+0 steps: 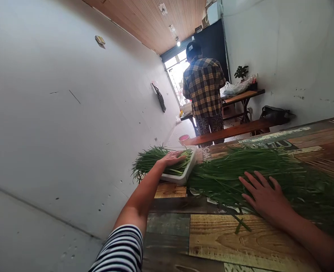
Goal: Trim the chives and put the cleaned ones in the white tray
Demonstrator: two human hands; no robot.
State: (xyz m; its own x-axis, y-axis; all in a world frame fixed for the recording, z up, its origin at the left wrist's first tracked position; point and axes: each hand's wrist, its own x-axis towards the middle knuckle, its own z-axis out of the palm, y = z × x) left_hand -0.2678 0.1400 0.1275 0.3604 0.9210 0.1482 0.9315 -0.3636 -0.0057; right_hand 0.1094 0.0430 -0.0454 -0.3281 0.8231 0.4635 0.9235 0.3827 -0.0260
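My left hand (172,158) reaches out flat on a bundle of garlic chives (150,160) in a white plastic tray (193,160), its fingers stretched over the pale stem ends. Some of the leaves hang over the tray's left side. A larger spread of loose garlic chives (226,168) covers the table to the right. My right hand (264,192) is over the near edge of that spread, open, with fingers apart and nothing gripped. A few stray pieces of chive (242,224) lie on the boards in front of it.
The table (220,241) has a patchwork wood top. A white wall (56,132) runs along the left. Beyond the table are a wooden bench (229,132), a pink bucket (184,138), and a person in a plaid shirt (205,87) facing away at another table (244,96).
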